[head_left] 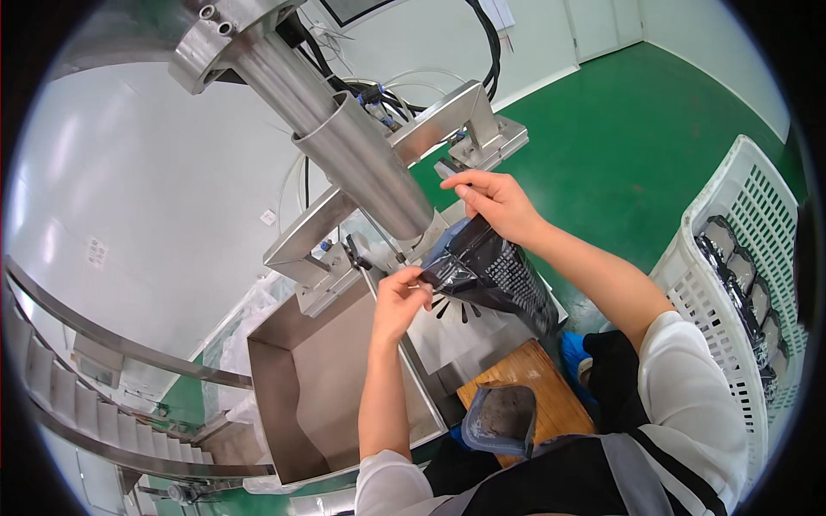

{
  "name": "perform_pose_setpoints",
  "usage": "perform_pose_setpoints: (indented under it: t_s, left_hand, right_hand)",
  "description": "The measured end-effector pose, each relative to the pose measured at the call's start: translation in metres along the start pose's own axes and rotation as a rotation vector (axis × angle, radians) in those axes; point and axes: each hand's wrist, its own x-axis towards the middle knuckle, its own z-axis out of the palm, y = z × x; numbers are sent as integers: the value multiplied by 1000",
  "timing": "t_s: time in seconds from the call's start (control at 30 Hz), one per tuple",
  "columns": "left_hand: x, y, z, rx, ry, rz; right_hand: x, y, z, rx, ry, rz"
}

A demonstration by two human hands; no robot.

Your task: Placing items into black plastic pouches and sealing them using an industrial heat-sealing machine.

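A black printed plastic bag [508, 279] slants beneath the steel filling tube [361, 163]. My left hand [400, 301] pinches its upper left corner, below and left of the tube's mouth. My right hand [495, 202] grips the bag's top right side with index finger extended, beside the tube's lower end; the fingers underneath are partly hidden. A steel bracket with clamp fittings [301, 249] lies behind the hands. Under the bag is a steel surface [439, 340] with dark radial slots.
A steel tray [318, 378] is at lower left. A wooden board [559, 404] carrying an open dark container [503, 413] is near my body. A white plastic crate [697, 292] holding several dark bags stands right. Steel steps with railings [129, 370] are far left, on a green floor [619, 138].
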Motion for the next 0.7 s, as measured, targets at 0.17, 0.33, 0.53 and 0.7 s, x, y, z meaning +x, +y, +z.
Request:
perform_pose_setpoints:
  t_s: [0.17,0.33,0.53,0.7]
  left_hand:
    - [19,3,-1,184,258,29]
    - [32,15,4,634,451,292]
    - [9,17,13,693,583,660]
    - [-26,-64,-11,633,481,557]
  right_hand:
    - [-2,-8,4,-240,-3,-275]
    - [-46,-12,18,-809,61,-342]
    - [-36,18,39,-710,43,-105]
    - [-33,25,47,-557,93,-155]
